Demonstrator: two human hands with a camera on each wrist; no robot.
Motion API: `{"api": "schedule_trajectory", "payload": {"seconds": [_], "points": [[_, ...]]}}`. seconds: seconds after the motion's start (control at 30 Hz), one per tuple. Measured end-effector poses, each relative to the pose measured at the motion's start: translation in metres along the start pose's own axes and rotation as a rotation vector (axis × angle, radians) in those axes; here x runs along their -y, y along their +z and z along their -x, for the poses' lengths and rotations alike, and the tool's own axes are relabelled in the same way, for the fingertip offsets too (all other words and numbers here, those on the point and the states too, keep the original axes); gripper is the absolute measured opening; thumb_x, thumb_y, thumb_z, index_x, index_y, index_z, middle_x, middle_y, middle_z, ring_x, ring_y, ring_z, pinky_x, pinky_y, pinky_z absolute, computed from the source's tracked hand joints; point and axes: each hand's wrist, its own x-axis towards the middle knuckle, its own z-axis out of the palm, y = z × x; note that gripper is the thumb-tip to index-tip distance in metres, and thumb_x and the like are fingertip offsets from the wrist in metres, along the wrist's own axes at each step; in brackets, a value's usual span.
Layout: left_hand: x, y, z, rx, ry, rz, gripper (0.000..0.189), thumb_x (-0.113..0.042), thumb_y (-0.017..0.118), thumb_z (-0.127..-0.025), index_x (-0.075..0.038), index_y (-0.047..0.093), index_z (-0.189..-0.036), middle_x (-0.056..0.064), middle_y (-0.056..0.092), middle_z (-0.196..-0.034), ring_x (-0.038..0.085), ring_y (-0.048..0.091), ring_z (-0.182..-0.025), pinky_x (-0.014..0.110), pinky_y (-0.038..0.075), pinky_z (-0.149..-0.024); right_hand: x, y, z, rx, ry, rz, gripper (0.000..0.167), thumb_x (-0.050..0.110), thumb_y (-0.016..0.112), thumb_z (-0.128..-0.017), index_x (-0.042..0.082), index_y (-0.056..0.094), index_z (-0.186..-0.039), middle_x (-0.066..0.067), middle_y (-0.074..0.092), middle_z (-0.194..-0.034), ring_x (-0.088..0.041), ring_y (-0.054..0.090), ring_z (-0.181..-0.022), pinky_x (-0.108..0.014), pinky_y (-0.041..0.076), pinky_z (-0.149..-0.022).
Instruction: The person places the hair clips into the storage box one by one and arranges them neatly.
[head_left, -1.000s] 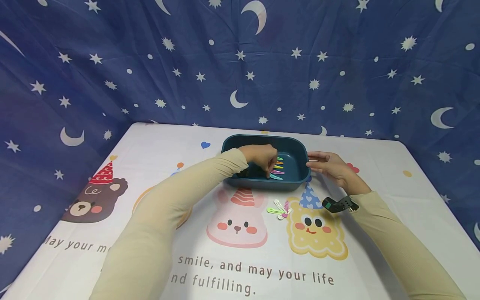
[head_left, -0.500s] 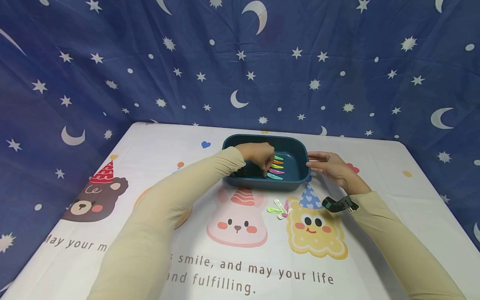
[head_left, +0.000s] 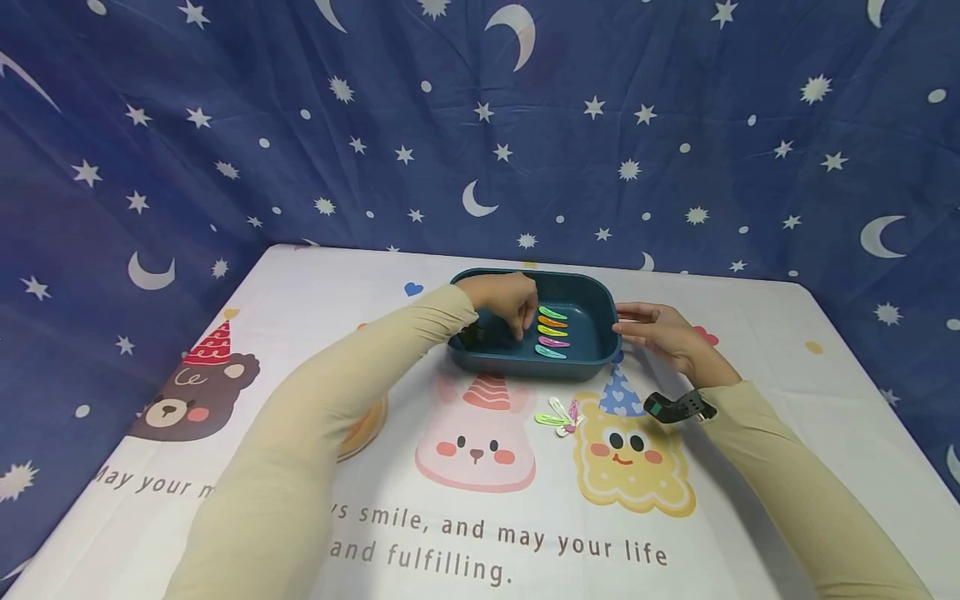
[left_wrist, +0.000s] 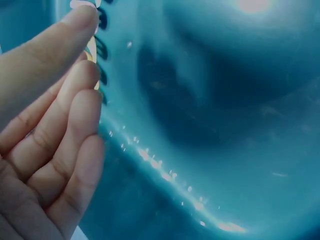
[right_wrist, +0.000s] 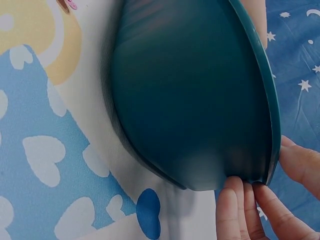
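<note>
A dark teal box [head_left: 487,364] stands on the table. On its floor several hair clips lie in a neat row, among them a green clip [head_left: 552,312], an orange clip [head_left: 552,322], a pink clip [head_left: 553,342] and a light blue clip [head_left: 550,352]. My left hand [head_left: 510,300] reaches into the box just left of the row, fingers pointing down and loosely bent; nothing shows between them in the left wrist view. At the box's right end, my right hand [head_left: 663,335] holds the rim, thumb at the edge and fingertips against the outer wall.
In front of the box lies a small pile of loose hair clips [head_left: 558,419], white, green and pink. A white cloth [head_left: 795,467] printed with cartoon figures covers the table. Behind hangs a blue curtain [head_left: 570,183] with stars and moons.
My left hand has drawn back to the left and up from the light blue clip, uncovering the whole row. The right hand stays at the box's end.
</note>
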Motion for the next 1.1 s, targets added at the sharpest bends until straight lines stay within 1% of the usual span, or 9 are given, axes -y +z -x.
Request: {"api": "schedule_trajectory", "payload": {"seconds": [0.07, 0.2, 0.33, 0.47, 0.63, 0.8, 0.87, 0.97, 1.1], "points": [[0.002, -0.002, 0.003, -0.007, -0.005, 0.012, 0.013, -0.014, 0.082, -0.071, -0.009, 0.071, -0.075, -0.001, 0.068, -0.074, 0.007, 0.060, -0.069, 0.020, 0.050, -0.066, 0.000, 0.000, 0.000, 0.000, 0.000, 0.000, 0.067, 0.004, 0.062, -0.088, -0.012, 0.025, -0.141, 0.013, 0.063, -0.096, 0.001, 0.063, -0.092, -0.014, 0.051, -0.081], [0.002, -0.009, 0.012, -0.023, -0.008, 0.044, 0.012, -0.013, 0.081, -0.072, -0.008, 0.072, -0.078, 0.002, 0.070, -0.078, 0.010, 0.063, -0.074, 0.022, 0.051, -0.070, -0.001, 0.000, -0.001, -0.003, 0.001, 0.009, 0.065, 0.004, 0.061, -0.089, -0.012, 0.025, -0.142, 0.014, 0.062, -0.097, 0.002, 0.062, -0.091, -0.014, 0.050, -0.081], [0.001, -0.015, 0.021, -0.046, -0.009, 0.088, 0.015, -0.011, 0.079, -0.074, -0.004, 0.073, -0.086, 0.006, 0.072, -0.084, 0.013, 0.065, -0.078, 0.024, 0.053, -0.073, -0.002, 0.000, -0.002, -0.011, 0.007, 0.021, 0.063, 0.004, 0.059, -0.090, -0.011, 0.026, -0.142, 0.014, 0.062, -0.097, 0.003, 0.062, -0.091, -0.014, 0.050, -0.082], [0.000, -0.020, 0.028, -0.071, 0.004, 0.122, 0.020, -0.009, 0.077, -0.076, 0.000, 0.072, -0.094, 0.008, 0.072, -0.088, 0.014, 0.065, -0.081, 0.024, 0.053, -0.076, -0.004, 0.000, -0.002, -0.013, 0.009, 0.024, 0.064, 0.004, 0.060, -0.090, -0.010, 0.026, -0.142, 0.014, 0.061, -0.097, 0.003, 0.062, -0.091, -0.014, 0.050, -0.081], [-0.005, -0.023, 0.040, -0.109, 0.023, 0.144, 0.018, -0.007, 0.076, -0.077, -0.003, 0.072, -0.094, 0.008, 0.071, -0.090, 0.015, 0.066, -0.083, 0.024, 0.053, -0.077, -0.004, 0.000, -0.002, -0.012, 0.002, 0.034, 0.068, 0.007, 0.063, -0.088, -0.010, 0.026, -0.142, 0.014, 0.061, -0.098, 0.003, 0.062, -0.091, -0.014, 0.050, -0.082], [-0.014, -0.022, 0.053, -0.150, 0.036, 0.155, 0.017, -0.010, 0.074, -0.079, -0.005, 0.072, -0.095, 0.007, 0.072, -0.090, 0.013, 0.066, -0.083, 0.022, 0.053, -0.077, -0.005, 0.000, -0.002, -0.015, -0.004, 0.048, 0.069, 0.009, 0.064, -0.088, -0.010, 0.026, -0.142, 0.013, 0.059, -0.100, 0.004, 0.061, -0.090, -0.015, 0.050, -0.083], [-0.019, -0.021, 0.058, -0.163, 0.051, 0.160, 0.017, -0.010, 0.074, -0.080, -0.005, 0.071, -0.096, 0.006, 0.072, -0.090, 0.013, 0.066, -0.083, 0.022, 0.053, -0.077, -0.005, 0.000, -0.003, -0.018, -0.001, 0.052, 0.069, 0.010, 0.065, -0.088, -0.010, 0.027, -0.142, 0.014, 0.059, -0.100, 0.004, 0.061, -0.091, -0.015, 0.050, -0.083], [-0.027, -0.018, 0.066, -0.171, 0.076, 0.156, 0.017, -0.011, 0.073, -0.080, -0.006, 0.071, -0.097, 0.006, 0.072, -0.090, 0.013, 0.066, -0.084, 0.022, 0.052, -0.079, -0.005, 0.000, -0.003, -0.025, 0.006, 0.062, 0.068, 0.011, 0.065, -0.088, -0.008, 0.028, -0.142, 0.015, 0.058, -0.101, 0.005, 0.061, -0.091, -0.014, 0.050, -0.083], [-0.034, -0.012, 0.073, -0.178, 0.093, 0.144, 0.019, -0.013, 0.073, -0.081, -0.007, 0.071, -0.099, 0.007, 0.072, -0.095, 0.013, 0.065, -0.086, 0.022, 0.051, -0.082, -0.004, 0.000, -0.004, -0.045, 0.020, 0.058, 0.069, 0.012, 0.068, -0.086, -0.008, 0.030, -0.141, 0.016, 0.059, -0.100, 0.006, 0.061, -0.090, -0.014, 0.050, -0.083]]}}
